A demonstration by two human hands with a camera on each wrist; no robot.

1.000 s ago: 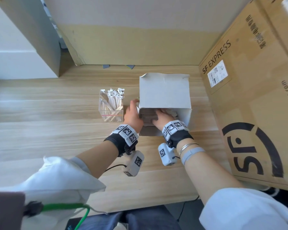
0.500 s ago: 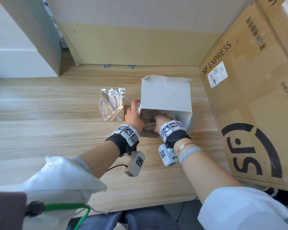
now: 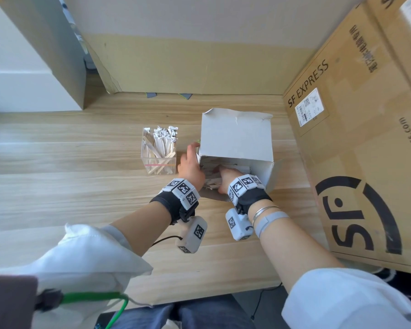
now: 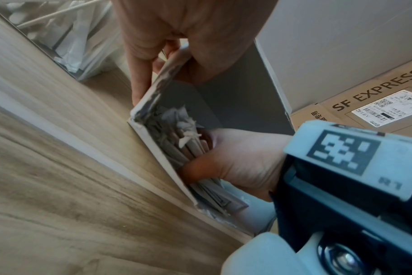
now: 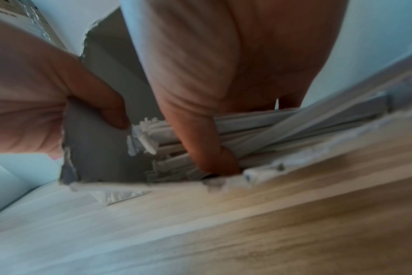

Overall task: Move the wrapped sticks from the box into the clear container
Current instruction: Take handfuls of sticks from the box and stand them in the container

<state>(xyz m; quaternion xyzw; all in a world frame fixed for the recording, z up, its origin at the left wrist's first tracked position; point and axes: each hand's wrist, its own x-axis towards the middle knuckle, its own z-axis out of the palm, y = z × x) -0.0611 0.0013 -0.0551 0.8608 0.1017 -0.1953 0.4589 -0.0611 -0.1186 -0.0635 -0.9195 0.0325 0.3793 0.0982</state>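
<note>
Meanwhile, the white box (image 3: 235,136) is seen lying on the wooden bench (image 3: 81,191), its open end turned toward the person and its torn flap raised behind. The left wall of the box is gripped by the left hand (image 3: 190,167), thumb inside and fingers curled round the outside edge, as is shown plainly in the left wrist view. The right hand (image 3: 228,179) is reached into the opening, and a bundle of wrapped sticks (image 5: 270,134) is clasped there between its thumb and curled fingers; the bundle is still inside the box, resting on its floor. More wrapped sticks (image 4: 176,141) are seen packed against the left wall. The clear container (image 3: 159,151) is stood on the bench just to the left of the box, near the left hand, and is already partly filled with upright sticks. A large brown carton (image 3: 365,138) marked SF EXPRESS is set at the right of the bench.
</note>
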